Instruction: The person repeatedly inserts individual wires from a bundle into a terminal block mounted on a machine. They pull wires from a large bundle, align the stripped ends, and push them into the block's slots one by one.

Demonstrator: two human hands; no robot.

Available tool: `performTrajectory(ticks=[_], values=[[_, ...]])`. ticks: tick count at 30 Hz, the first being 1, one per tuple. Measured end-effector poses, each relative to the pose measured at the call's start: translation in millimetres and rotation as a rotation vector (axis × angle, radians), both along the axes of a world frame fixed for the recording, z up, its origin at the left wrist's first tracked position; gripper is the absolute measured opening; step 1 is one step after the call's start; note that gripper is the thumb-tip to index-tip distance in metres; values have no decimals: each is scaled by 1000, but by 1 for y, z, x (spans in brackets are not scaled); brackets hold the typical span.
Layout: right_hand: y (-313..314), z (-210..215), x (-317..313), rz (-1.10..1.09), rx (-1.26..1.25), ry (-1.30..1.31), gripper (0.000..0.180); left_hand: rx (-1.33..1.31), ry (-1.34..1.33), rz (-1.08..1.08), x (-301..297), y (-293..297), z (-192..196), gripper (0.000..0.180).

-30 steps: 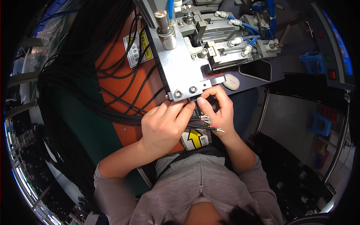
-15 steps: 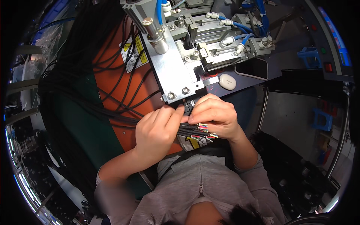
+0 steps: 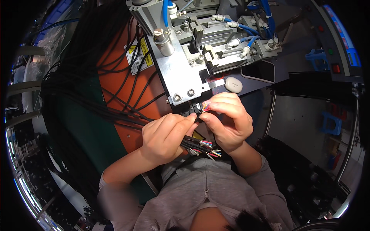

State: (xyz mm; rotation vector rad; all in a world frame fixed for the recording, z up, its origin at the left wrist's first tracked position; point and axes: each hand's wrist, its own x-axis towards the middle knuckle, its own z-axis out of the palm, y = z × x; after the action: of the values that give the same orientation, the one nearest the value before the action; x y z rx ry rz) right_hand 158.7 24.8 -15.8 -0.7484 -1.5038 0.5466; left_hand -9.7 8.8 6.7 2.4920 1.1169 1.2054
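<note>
My left hand [image 3: 163, 136] is closed, thumb and fingers pinching a black cable at the front edge of a metal machine [image 3: 181, 75]. My right hand [image 3: 233, 121] pinches the coloured wires [image 3: 206, 107], red, yellow and blue among them, at that cable's end. Beside these wires, under the machine's plate, sits a small black block [image 3: 196, 107], partly hidden by fingers. Below my left hand lies a bundle of black cables [image 3: 192, 143]; their stripped ends fan out in bright wires [image 3: 208, 144].
Many black cables [image 3: 83, 100] run over the orange board [image 3: 119, 92] and green mat [image 3: 92, 131] at left. An oval white case [image 3: 233, 84] and a phone [image 3: 259, 71] lie right of the machine. Blue air tubes [image 3: 250, 29] cross its back.
My right hand has moved right and its fingers have spread, so coloured wires now show at the tips. My left hand shifted slightly nearer me. The machine's upright metal rod stands lower.
</note>
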Motion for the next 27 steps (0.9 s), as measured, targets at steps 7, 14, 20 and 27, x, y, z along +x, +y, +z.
performTrajectory(ticks=[7, 14, 20, 27], values=[[-2, 3, 12, 377, -586, 253, 12, -34, 46, -36, -3, 1, 4, 23], [-5, 4, 10, 276, -624, 301, 9, 38, 140, 15, -1, -1, 1, 20], [0, 12, 16, 75, -289, -188, 13, 21, 172, 15, -2, -1, -2, 25], [3, 6, 33, 396, -692, -8, 13, 46, 175, -2, 0, -1, -6, 35]])
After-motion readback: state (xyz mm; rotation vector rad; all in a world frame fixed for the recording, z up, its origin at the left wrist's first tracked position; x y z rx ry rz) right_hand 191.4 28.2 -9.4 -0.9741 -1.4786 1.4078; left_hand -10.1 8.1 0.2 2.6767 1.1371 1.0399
